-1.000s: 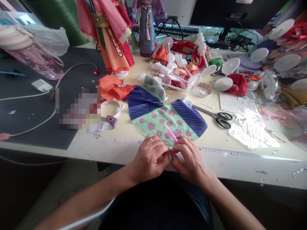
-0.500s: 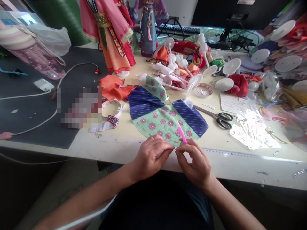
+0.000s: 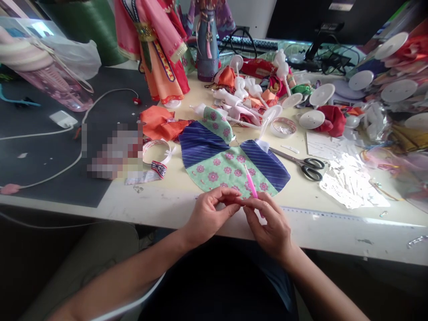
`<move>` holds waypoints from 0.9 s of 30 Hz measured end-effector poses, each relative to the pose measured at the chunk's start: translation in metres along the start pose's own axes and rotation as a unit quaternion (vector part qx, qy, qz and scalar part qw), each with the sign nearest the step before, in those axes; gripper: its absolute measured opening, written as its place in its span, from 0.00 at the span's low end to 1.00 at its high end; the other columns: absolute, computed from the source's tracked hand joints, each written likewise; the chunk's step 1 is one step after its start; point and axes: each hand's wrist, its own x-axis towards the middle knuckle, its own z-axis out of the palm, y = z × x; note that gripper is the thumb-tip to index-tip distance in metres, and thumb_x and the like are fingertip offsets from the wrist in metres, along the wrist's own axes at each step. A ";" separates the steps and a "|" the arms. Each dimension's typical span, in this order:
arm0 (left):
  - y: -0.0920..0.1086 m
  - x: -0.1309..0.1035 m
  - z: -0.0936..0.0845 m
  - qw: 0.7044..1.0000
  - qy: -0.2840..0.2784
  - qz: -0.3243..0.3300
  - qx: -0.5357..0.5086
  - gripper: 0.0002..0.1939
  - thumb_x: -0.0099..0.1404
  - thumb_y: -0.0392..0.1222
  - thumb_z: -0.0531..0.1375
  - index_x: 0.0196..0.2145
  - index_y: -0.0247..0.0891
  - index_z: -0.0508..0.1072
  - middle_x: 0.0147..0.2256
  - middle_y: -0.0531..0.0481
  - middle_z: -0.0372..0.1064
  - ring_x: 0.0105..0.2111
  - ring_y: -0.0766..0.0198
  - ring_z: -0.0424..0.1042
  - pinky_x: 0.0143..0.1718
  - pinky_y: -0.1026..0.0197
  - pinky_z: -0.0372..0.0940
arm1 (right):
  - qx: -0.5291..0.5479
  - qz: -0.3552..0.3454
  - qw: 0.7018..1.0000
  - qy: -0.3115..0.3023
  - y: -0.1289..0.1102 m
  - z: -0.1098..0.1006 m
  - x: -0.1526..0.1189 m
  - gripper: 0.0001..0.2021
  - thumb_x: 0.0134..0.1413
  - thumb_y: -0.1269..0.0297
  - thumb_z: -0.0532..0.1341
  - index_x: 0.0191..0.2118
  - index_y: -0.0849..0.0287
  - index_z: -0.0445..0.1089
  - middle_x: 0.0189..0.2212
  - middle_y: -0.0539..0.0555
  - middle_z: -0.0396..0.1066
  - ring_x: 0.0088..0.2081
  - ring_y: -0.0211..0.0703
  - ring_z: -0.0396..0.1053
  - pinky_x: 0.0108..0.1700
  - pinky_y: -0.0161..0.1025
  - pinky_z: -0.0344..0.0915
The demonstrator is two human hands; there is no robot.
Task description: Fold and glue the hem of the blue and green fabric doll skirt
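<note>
Your clearest lane is the bare strip of cream tabletop point(image 3: 334, 232) along the near edge, right of your right hand point(image 3: 270, 227). Ahead, the flat blue-striped and green floral fabric piece point(image 3: 230, 162) lies low — you can pass over it. The black-handled scissors point(image 3: 302, 164) sit just right of it. Beyond, a heap of white plastic doll stands and coloured cloth scraps point(image 3: 257, 98) blocks the way — the dark mat point(image 3: 40, 156) to the left is crossed by a white cable point(image 3: 67, 165).

- A cream desk point(image 3: 301, 196) fills the middle of the view, and its front edge looks scratched and worn.
- A dark grey mat point(image 3: 40, 165) covers the left part of the desk.
- A ruler strip point(image 3: 334, 215) runs along the front edge.
- A black monitor point(image 3: 334, 18) stands at the back, with a keyboard point(image 3: 254, 43) near it.
- Soft daylight falls on the desk.
- The floor point(image 3: 40, 267) below is dark.
</note>
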 end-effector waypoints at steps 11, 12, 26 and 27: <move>0.003 0.001 0.003 0.995 0.065 -0.041 -0.064 0.13 0.55 0.37 0.66 0.39 0.35 0.73 0.30 0.52 0.72 0.31 0.68 0.73 0.37 0.65 0.70 | -0.021 -0.041 0.999 -0.003 0.002 0.002 -0.002 0.18 0.56 0.79 0.56 0.50 0.56 0.67 0.35 0.56 0.67 0.37 0.44 0.68 0.37 0.43 0.69; 0.003 0.001 0.004 0.995 0.067 -0.040 -0.069 0.13 0.55 0.36 0.66 0.40 0.35 0.73 0.29 0.52 0.72 0.31 0.69 0.73 0.37 0.66 0.70 | -0.020 -0.047 0.999 -0.005 0.002 0.002 -0.002 0.19 0.55 0.79 0.56 0.51 0.56 0.67 0.35 0.56 0.67 0.37 0.44 0.68 0.38 0.44 0.69; 0.007 0.000 0.004 0.990 0.072 -0.046 -0.111 0.14 0.55 0.34 0.66 0.40 0.37 0.72 0.29 0.56 0.70 0.29 0.74 0.68 0.35 0.71 0.66 | -0.033 -0.088 0.995 -0.026 0.003 0.002 -0.003 0.23 0.54 0.80 0.57 0.55 0.61 0.63 0.34 0.57 0.65 0.39 0.47 0.65 0.40 0.47 0.69; 0.008 0.000 0.004 0.990 0.071 -0.049 -0.113 0.14 0.56 0.34 0.66 0.41 0.37 0.72 0.29 0.56 0.69 0.29 0.74 0.68 0.35 0.71 0.66 | -0.036 -0.088 0.995 -0.027 0.003 0.002 -0.003 0.22 0.54 0.80 0.57 0.55 0.61 0.63 0.34 0.57 0.64 0.39 0.47 0.64 0.40 0.47 0.69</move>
